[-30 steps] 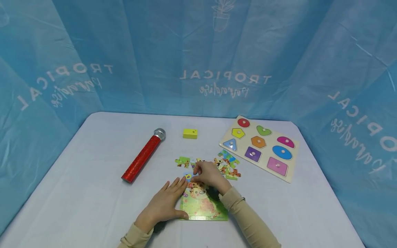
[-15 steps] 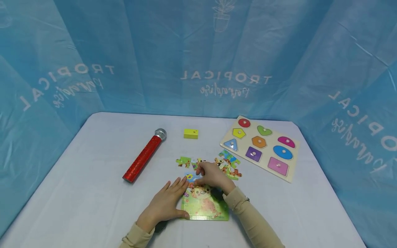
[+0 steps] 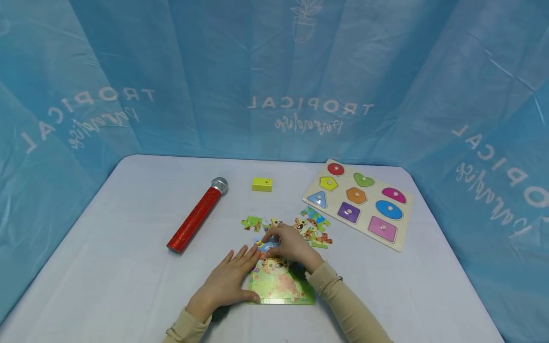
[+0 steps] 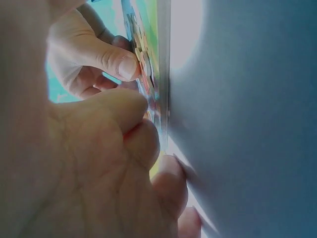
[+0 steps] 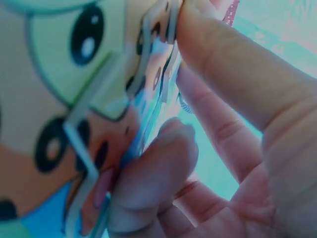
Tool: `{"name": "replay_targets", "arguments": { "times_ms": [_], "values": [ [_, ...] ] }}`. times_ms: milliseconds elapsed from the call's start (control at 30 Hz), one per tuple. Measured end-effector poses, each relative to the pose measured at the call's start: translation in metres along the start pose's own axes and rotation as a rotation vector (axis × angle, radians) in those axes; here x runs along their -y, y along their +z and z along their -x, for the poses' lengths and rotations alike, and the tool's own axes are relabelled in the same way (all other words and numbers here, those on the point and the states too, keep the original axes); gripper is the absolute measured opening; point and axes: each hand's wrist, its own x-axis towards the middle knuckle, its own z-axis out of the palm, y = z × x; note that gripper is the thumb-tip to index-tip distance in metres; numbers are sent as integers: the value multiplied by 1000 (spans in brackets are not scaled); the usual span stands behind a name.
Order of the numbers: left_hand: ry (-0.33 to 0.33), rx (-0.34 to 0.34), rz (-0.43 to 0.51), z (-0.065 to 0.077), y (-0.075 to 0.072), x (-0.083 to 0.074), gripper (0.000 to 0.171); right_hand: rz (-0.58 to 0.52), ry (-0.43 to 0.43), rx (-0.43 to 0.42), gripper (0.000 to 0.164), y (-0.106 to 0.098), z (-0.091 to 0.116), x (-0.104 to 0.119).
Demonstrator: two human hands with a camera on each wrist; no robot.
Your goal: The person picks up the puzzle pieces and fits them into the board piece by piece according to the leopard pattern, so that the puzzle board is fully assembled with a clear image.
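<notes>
Lying flat toward six o'clock on the table, one puzzle board is touched along its nine o'clock edge by the left hand, whose fingers are kept straight and spread. Near the board's eleven o'clock, one blue puzzle piece is pinched, as far as can be seen, between the thumb and bent forefinger of the right hand; its edges are partly hidden.

By judgement, such pieces should be found light, stiff and slick on the printed face, with narrow tabs that could be bent or chipped. They are best taken by two opposite cut edges, clear of the tabs; the board is best steadied by its rim.

Beyond the board, one green puzzle piece is seen at eleven o'clock, one half-covered piece at twelve, and a piece cluster at one, where overlaps prevent a sure count. One red microphone is placed at ten o'clock, one yellow block at twelve, and one shape board near two, by which nine knobbed shapes are carried.
</notes>
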Motion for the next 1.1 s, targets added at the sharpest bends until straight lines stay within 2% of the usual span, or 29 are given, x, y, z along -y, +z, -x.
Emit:
{"name": "replay_targets", "arguments": {
  "times_ms": [167,333,600,667,767,867,1100],
  "values": [
    [8,25,15,-1,0,1,102,14,5,7,28,1,1,-1],
    [-3,29,36,-3,0,-2,105,6,29,-24,31,2,4,-3],
    [-25,27,41,1,-4,-1,107,-124,26,29,29,2,-3,-5],
    [-25,17,45,2,-4,1,107,-132,18,14,25,-1,-7,-5],
    [-19,15,44,4,-5,3,107,-94,25,-35,22,-4,-17,-2],
    [-21,14,39,5,-5,4,106,6,33,-67,28,-5,-31,7],
    [-20,8,55,5,-8,5,106,223,50,-36,53,0,-62,32]
  ]
}}
